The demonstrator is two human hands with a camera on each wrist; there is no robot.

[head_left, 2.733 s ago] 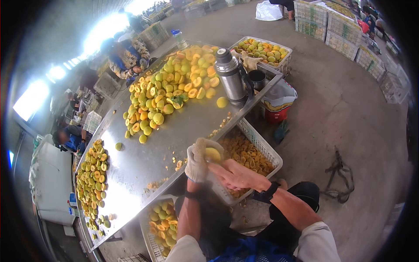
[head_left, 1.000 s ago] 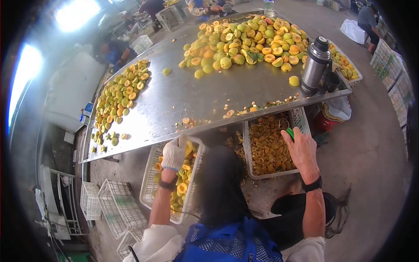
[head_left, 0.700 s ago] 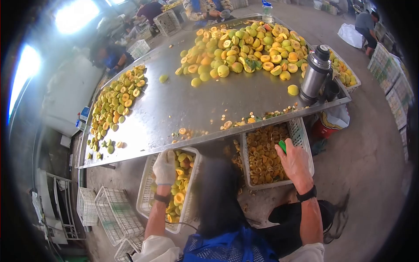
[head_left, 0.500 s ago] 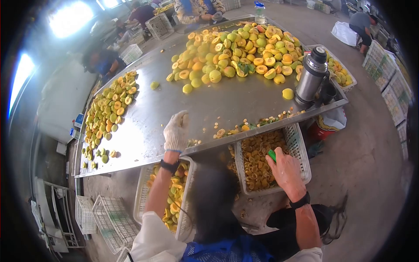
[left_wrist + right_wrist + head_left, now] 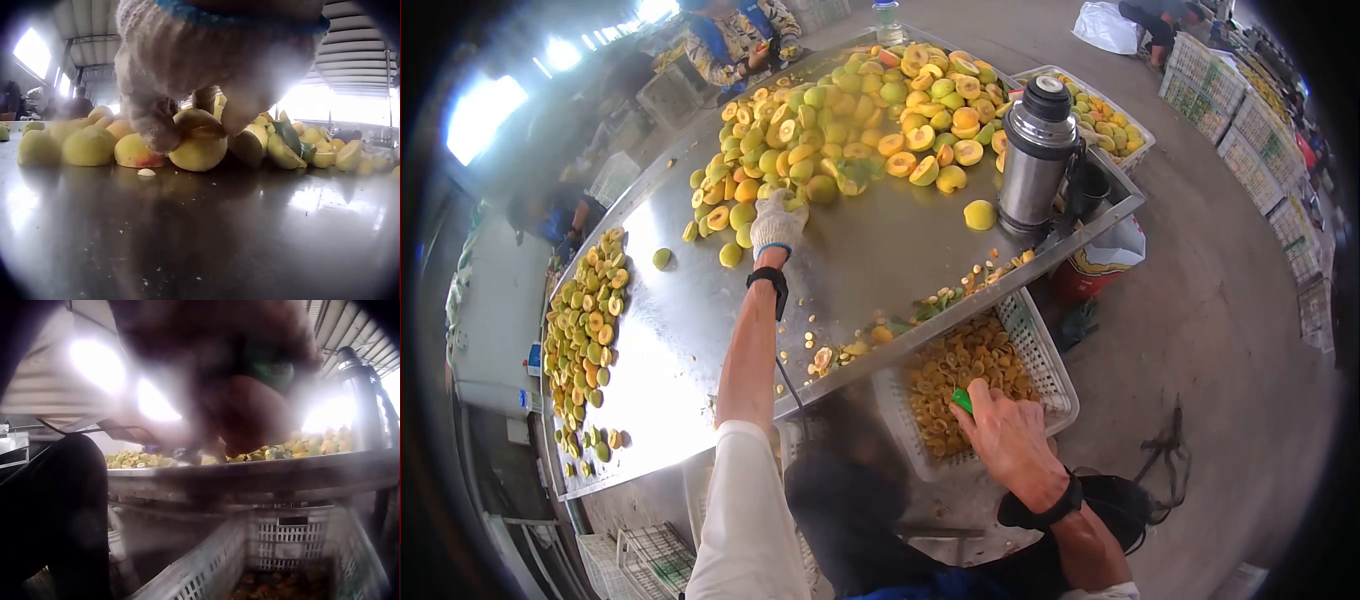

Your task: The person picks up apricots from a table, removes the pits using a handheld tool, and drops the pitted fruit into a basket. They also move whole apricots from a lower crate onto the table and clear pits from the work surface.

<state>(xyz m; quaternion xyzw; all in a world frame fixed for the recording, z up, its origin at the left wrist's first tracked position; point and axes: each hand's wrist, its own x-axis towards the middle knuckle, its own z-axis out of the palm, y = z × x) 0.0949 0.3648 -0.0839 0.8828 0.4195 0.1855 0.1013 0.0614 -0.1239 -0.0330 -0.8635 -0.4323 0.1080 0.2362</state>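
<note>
Nearest me, my bare right hand (image 5: 1010, 440) has its grip closed round a small green-handled tool (image 5: 962, 400), above a white slatted plastic crate (image 5: 1057, 368) of orange pits. Farther off, on the shiny steel surface (image 5: 700, 340), my white-gloved left hand (image 5: 778, 222) curls its grip round a yellow round fruit (image 5: 199, 150) at the edge of the heaped fruit pile (image 5: 840, 110).
</note>
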